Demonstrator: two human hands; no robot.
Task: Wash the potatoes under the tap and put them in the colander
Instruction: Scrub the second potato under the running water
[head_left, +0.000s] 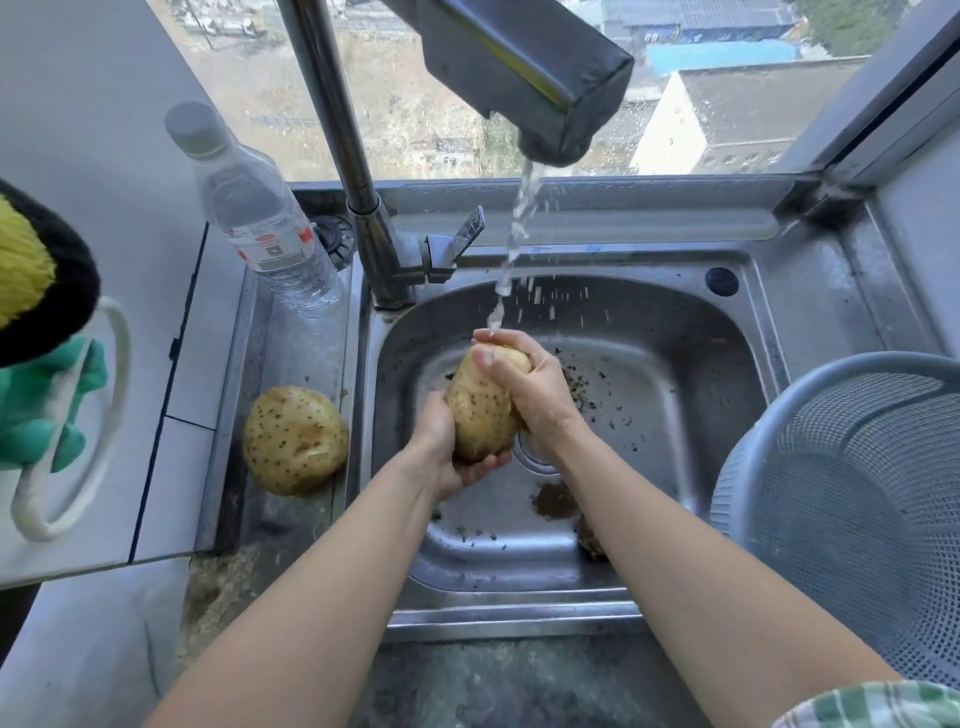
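Note:
Over the steel sink (675, 332) I hold a long yellow-brown potato (480, 408) under the running tap (540, 78). My left hand (447, 449) cups its lower end from below. My right hand (530, 384) grips its upper end, where the water stream (511, 244) lands. A second, rounder speckled potato (293, 439) lies on the wet ledge to the left of the basin. The grey colander (852, 483) stands to the right of the sink with nothing visible in it.
A clear plastic water bottle (254, 218) stands at the back left beside the tap's column. Dirt specks and a muddy patch (556, 501) lie in the basin. A small brownish object (589, 538) shows under my right forearm. A green cloth (44, 400) hangs at far left.

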